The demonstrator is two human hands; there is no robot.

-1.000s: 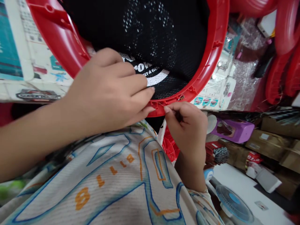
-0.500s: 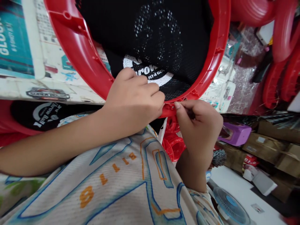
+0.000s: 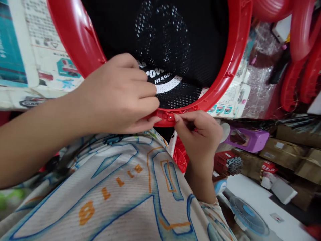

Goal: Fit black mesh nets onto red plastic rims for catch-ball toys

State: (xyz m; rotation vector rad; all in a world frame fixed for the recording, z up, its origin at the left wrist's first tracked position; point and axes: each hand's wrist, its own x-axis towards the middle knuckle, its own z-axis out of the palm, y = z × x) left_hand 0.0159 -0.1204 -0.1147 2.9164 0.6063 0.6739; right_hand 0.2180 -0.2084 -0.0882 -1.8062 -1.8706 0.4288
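A red plastic ring (image 3: 222, 88) fills the upper middle, with black mesh fabric (image 3: 160, 36) with white lettering across its inside. My left hand (image 3: 120, 97) is closed over the near left part of the rim, its fingers curled and its thumb low against the edge. Just right of that thumb, a small shiny metal spot (image 3: 170, 117) shows on the rim. My right hand (image 3: 200, 129) is closed in a pinch beside it, thumb and forefinger on a thin pale strand (image 3: 172, 113). How the strand is fixed to the ring I cannot tell.
Printed white and teal boxes (image 3: 45, 60) lie under the ring. Red curved plastic parts (image 3: 291, 83) and clear wrap (image 3: 263, 77) are at the right. Beyond the table edge are a purple plastic piece (image 3: 250, 138), cardboard boxes (image 3: 283, 150) and a fan (image 3: 248, 216).
Both hands have moved a little left in view. The left thumb now shows stretched along the rim, and the metal spot shows between the hands. My right hand still pinches at the rim.
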